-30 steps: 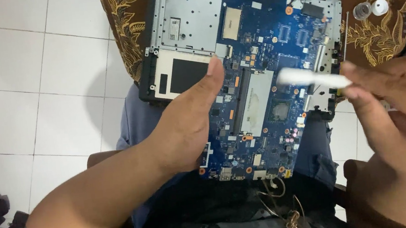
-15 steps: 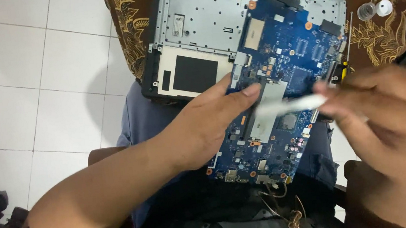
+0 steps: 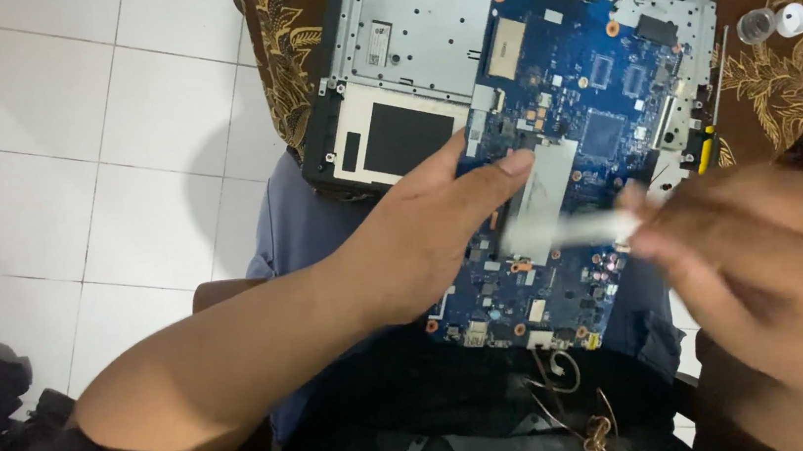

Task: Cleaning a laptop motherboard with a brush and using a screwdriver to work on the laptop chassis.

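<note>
A blue laptop motherboard [image 3: 579, 117] lies in an opened laptop chassis [image 3: 422, 44] across my lap. My left hand [image 3: 423, 238] rests on the board's lower left part, with the thumb stretched toward a silver metal shield [image 3: 548, 180]. My right hand [image 3: 766, 287], blurred, holds a small white tube-like tool [image 3: 561, 231] whose tip lies over the board just below the shield. The chassis shows a grey metal plate and a black rectangular panel [image 3: 407, 137] at its left.
A brown patterned cloth [image 3: 279, 49] lies under the chassis. A small clear vial and its white cap [image 3: 773, 22] sit on the cloth at the upper right. White floor tiles [image 3: 65, 142] fill the left. Thin copper wires [image 3: 574, 396] hang near my lap.
The white tool has dropped from the board's right edge toward its middle, below the shield. My left thumb has slid right along the board. The view has shifted slightly.
</note>
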